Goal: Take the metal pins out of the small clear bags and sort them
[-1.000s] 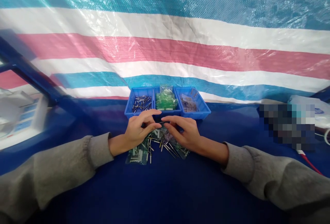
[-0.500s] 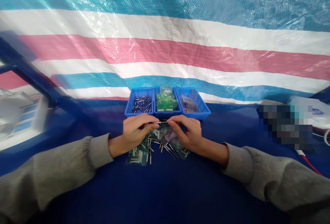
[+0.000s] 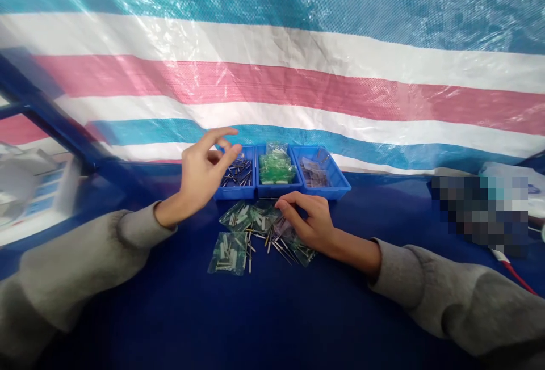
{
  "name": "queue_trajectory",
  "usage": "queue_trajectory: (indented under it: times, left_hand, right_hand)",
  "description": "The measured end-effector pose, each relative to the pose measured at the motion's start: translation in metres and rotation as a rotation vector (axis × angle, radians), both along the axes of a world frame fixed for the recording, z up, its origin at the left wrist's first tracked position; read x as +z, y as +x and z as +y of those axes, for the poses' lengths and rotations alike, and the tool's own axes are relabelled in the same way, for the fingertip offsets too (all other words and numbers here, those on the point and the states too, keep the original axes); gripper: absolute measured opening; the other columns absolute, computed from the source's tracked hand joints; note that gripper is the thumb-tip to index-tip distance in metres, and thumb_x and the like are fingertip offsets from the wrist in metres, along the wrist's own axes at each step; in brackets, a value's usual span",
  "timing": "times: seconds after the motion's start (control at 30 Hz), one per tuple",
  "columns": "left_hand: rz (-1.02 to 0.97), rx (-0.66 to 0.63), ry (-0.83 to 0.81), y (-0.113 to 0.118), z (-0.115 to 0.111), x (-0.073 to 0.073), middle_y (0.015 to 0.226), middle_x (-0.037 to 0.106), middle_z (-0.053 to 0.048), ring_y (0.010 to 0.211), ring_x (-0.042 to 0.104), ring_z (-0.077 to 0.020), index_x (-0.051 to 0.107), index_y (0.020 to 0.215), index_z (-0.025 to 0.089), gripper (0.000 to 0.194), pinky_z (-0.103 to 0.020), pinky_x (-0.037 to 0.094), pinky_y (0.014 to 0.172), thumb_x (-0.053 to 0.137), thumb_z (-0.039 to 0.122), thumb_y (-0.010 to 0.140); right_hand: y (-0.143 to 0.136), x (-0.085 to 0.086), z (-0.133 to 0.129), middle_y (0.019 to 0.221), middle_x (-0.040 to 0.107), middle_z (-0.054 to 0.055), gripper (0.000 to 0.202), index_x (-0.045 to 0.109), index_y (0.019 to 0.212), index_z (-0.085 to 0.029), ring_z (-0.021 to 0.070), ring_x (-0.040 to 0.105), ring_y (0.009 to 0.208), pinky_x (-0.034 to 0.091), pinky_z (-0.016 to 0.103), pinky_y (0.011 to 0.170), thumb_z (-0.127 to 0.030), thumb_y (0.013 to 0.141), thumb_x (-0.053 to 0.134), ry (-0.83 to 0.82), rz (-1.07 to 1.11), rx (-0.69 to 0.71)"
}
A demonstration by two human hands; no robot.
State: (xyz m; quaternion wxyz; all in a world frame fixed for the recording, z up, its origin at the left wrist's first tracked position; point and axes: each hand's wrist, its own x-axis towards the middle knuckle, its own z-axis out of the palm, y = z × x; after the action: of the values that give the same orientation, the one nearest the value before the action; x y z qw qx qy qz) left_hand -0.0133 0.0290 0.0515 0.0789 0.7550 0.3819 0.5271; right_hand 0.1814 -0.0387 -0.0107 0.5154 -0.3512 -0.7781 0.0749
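My left hand (image 3: 202, 168) is raised over the front-left of the left blue bin (image 3: 234, 192), its thumb and forefinger apart and nothing visible between them. Thin dark metal pins, which look like blind rivets (image 3: 240, 174), fill that bin. Lower and to the right, my right hand (image 3: 309, 219) pinches a thin metal blind rivet (image 3: 269, 198) that points left. Below my hands lie clear bags of white pieces (image 3: 227, 253) and a loose pile of rivets (image 3: 281, 245). My right hand partly covers the pile.
The middle blue bin (image 3: 279, 190) holds green-tinted bags, and the right blue bin (image 3: 336, 188) holds clear flat packets. A striped plastic sheet (image 3: 272, 83) hangs behind. White boxes (image 3: 51, 200) stand at left. A blurred dark object (image 3: 477, 211) and a red cable (image 3: 517, 276) are at right.
My left hand has let go of the rivet held between both hands and moved up and left to the left bin, its fingers opening. My right hand has barely moved.
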Motion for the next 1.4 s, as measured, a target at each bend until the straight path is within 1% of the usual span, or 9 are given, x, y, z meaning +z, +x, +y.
queue_trajectory:
  times: [0.17, 0.3, 0.4, 0.47, 0.57, 0.8, 1.03, 1.23, 1.4]
  left_hand:
    - [-0.094, -0.058, 0.014, 0.010, -0.017, -0.027, 0.061, 0.056, 0.004, 0.043, 0.045, -0.0026, 0.063, 0.088, 0.017, 0.011, -0.014, 0.036, 0.040, 0.057, 0.024, 0.082]
    - [0.027, -0.113, 0.069, 0.014, -0.024, -0.025, 0.059, 0.057, 0.003, 0.045, 0.048, -0.0044, 0.062, 0.085, 0.016, 0.012, -0.016, 0.038, 0.044, 0.054, 0.024, 0.083]
    - [0.341, -0.143, -0.157, 0.013, -0.023, -0.003, 0.063, 0.059, 0.004, 0.043, 0.048, -0.0048, 0.059, 0.092, 0.018, 0.014, -0.016, 0.035, 0.041, 0.054, 0.025, 0.082]
    - [0.663, -0.183, -0.231, 0.010, -0.026, 0.014, 0.058, 0.058, 0.005, 0.041, 0.046, -0.0057, 0.060, 0.080, 0.019, 0.011, -0.017, 0.030, 0.040, 0.061, 0.029, 0.077]
    - [1.081, -0.232, -0.255, 0.003, -0.037, 0.028, 0.048, 0.052, 0.004, 0.037, 0.043, -0.0082, 0.059, 0.063, 0.020, 0.030, -0.020, 0.021, 0.039, 0.071, 0.048, 0.063]
    - [1.433, -0.234, -0.290, 0.000, -0.056, 0.015, 0.055, 0.058, 0.001, 0.044, 0.051, -0.0140, 0.064, 0.073, 0.021, 0.035, -0.023, 0.027, 0.044, 0.081, 0.042, 0.051]
    - [1.231, -0.295, -0.313, -0.005, -0.047, 0.004, 0.046, 0.045, 0.006, 0.038, 0.043, -0.0092, 0.059, 0.063, 0.020, 0.029, -0.023, 0.023, 0.040, 0.081, 0.034, 0.051]
    - [0.927, -0.513, -0.479, -0.001, -0.042, 0.031, 0.043, 0.045, 0.007, 0.034, 0.039, -0.0056, 0.059, 0.055, 0.019, 0.021, -0.020, 0.021, 0.036, 0.065, 0.027, 0.073]
    - [0.299, -0.285, -0.416, 0.014, -0.039, 0.019, 0.042, 0.033, 0.008, 0.035, 0.029, -0.0041, 0.056, 0.061, 0.016, 0.026, -0.018, 0.020, 0.034, 0.061, 0.035, 0.078]
  right_hand:
    - [-0.001, -0.001, 0.001, 0.052, 0.055, -0.003, 0.020, 0.058, 0.072, -0.016, 0.0069, 0.048, 0.044, 0.037, 0.019, 0.045, -0.021, 0.087, 0.046, -0.014, -0.017, -0.001]
    - [-0.001, -0.002, 0.002, 0.054, 0.056, -0.003, 0.019, 0.059, 0.073, -0.017, 0.0072, 0.048, 0.046, 0.038, 0.020, 0.046, -0.020, 0.086, 0.047, -0.015, -0.033, 0.017]
    - [-0.001, -0.001, 0.002, 0.054, 0.057, -0.003, 0.018, 0.059, 0.072, -0.017, 0.0073, 0.049, 0.046, 0.039, 0.020, 0.046, -0.020, 0.086, 0.048, -0.009, -0.024, 0.017]
    - [-0.001, -0.001, 0.002, 0.053, 0.056, -0.003, 0.018, 0.059, 0.072, -0.017, 0.0071, 0.048, 0.045, 0.038, 0.020, 0.045, -0.020, 0.086, 0.048, -0.005, -0.014, 0.000]
    - [0.000, 0.000, 0.001, 0.053, 0.056, -0.003, 0.018, 0.059, 0.072, -0.016, 0.0069, 0.049, 0.045, 0.038, 0.019, 0.046, -0.020, 0.086, 0.049, -0.002, -0.005, -0.015]
    - [0.000, -0.002, 0.002, 0.053, 0.056, -0.003, 0.018, 0.059, 0.073, -0.018, 0.0070, 0.048, 0.045, 0.038, 0.020, 0.045, -0.022, 0.087, 0.048, -0.008, -0.014, -0.017]
    - [0.000, -0.002, 0.002, 0.053, 0.056, -0.003, 0.018, 0.059, 0.072, -0.017, 0.0069, 0.048, 0.045, 0.038, 0.020, 0.045, -0.021, 0.087, 0.048, -0.009, -0.014, -0.013]
    - [0.000, -0.002, 0.002, 0.055, 0.057, -0.002, 0.021, 0.059, 0.074, -0.017, 0.0077, 0.050, 0.048, 0.039, 0.020, 0.048, -0.024, 0.088, 0.045, -0.040, 0.007, -0.010]
    - [0.003, -0.004, 0.003, 0.053, 0.048, -0.004, 0.034, 0.056, 0.076, -0.017, 0.0073, 0.045, 0.047, 0.036, 0.021, 0.048, -0.027, 0.094, 0.030, -0.139, 0.106, 0.013]
